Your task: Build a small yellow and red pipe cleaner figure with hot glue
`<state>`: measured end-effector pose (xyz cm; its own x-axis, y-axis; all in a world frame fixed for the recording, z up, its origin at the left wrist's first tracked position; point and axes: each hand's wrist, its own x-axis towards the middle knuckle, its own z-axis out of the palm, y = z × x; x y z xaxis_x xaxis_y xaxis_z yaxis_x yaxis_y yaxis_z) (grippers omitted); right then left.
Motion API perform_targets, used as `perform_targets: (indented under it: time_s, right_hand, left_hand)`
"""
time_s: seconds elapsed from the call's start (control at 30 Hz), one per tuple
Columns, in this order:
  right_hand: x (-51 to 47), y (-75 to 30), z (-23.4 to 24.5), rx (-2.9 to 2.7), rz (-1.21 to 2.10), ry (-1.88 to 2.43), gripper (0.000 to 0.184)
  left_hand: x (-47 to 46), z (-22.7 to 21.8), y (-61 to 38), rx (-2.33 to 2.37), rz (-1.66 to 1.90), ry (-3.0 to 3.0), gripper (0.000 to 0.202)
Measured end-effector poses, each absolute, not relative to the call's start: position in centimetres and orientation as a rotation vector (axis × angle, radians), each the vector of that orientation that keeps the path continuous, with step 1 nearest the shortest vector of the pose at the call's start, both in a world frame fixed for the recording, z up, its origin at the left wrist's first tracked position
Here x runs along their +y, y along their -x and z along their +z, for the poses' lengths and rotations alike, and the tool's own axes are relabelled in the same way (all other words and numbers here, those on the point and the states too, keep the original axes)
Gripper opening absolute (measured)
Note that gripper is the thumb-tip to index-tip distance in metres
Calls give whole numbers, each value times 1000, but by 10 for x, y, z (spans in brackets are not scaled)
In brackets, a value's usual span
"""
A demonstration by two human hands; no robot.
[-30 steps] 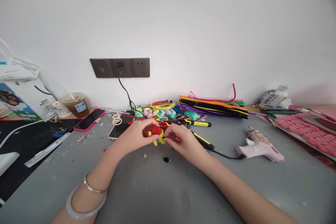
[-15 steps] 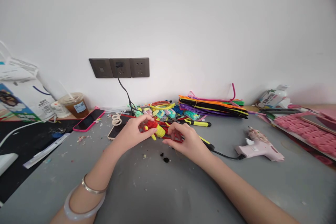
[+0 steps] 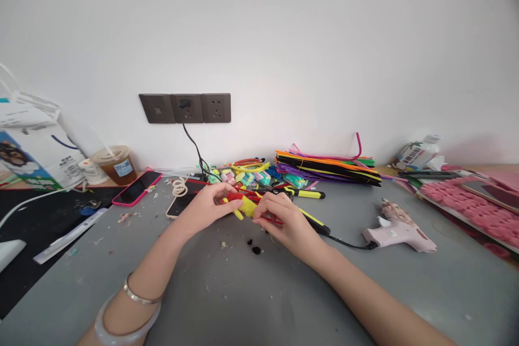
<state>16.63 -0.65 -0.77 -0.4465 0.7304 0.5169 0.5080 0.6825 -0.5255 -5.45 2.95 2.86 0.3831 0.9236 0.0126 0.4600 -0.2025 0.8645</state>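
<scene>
A small red and yellow figure wound from pipe cleaners (image 3: 246, 206) is held above the grey table. Around its red end, the thumb and fingers of my left hand (image 3: 211, 205) are closed. My right hand (image 3: 284, 219) is at the yellow end, its thumb and fingertips pinched together against it. Whether those fingertips grip the yellow winding or a loose strand is hidden. Behind my hands lie black-and-yellow handled pliers (image 3: 308, 193), partly covered. Another black and yellow handle (image 3: 318, 224) shows just past my right hand.
Bundled pipe cleaners (image 3: 328, 167) lie along the wall, beside a pile of small colourful pieces (image 3: 251, 173). A pink glue gun (image 3: 401, 232) rests at the right. Phones, including a pink-cased phone (image 3: 138, 188), and a drink cup (image 3: 117, 165) stand left. Black scraps (image 3: 256, 250) lie in front.
My right hand has moved in to the yellow end, and its fingers have closed from a looser, parted pose. My left hand keeps its hold on the figure. The view has shifted slightly.
</scene>
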Motion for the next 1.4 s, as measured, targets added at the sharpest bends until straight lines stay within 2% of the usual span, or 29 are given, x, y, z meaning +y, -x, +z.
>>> perform_targets:
  time_s: [0.13, 0.23, 0.37, 0.47, 0.57, 0.63, 0.73, 0.77, 0.83, 0.93, 1.07, 1.2, 1.3, 1.4]
  right_hand:
    - [-5, -168, -9, -2253, 589, 877, 15]
    - [-5, -167, -12, -2412, 646, 824, 11]
    - [-3, -168, -13, -2453, 557, 897, 12]
    - [-2, -171, -9, -2373, 473, 982, 25]
    - [1, -175, -6, -2343, 434, 980, 11]
    - [5, -180, -5, -2289, 389, 992, 19]
    - [12, -193, -2, -2012, 210, 1112, 11]
    - [13, -201, -1, -1907, 153, 1162, 21]
    - [9, -219, 2, -1734, 65, 1241, 28]
    - [-15, -251, 3, -1507, -48, 1325, 30]
    - [-66, -297, -10, -1161, -124, 1727, 36]
    - [-95, -335, -26, -1028, 105, 2349, 37]
    - [-89, -347, -29, -1010, 287, 2561, 51]
    - [-73, -346, -30, -933, 321, 2626, 65]
  left_hand:
    - [36, 41, 76, 1251, 798, -1626, 39]
    - [39, 44, 84, 1108, 963, -1432, 39]
    - [38, 39, 77, 984, 990, -1412, 37]
    - [37, 34, 70, 953, 994, -1428, 37]
    - [39, 29, 67, 953, 1018, -1406, 41]
    - [42, 25, 67, 931, 1086, -1352, 41]
    - [46, 20, 66, 847, 1249, -1190, 35]
    - [47, 20, 65, 824, 1288, -1124, 35]
    - [48, 20, 64, 787, 1327, -1052, 36]
    - [46, 22, 62, 769, 1335, -1061, 37]
    - [41, 26, 61, 777, 1326, -1134, 38]
    - [39, 24, 58, 808, 1302, -1251, 38]
    - [40, 18, 55, 820, 1312, -1433, 33]
    - [43, 9, 50, 801, 1282, -1594, 31]
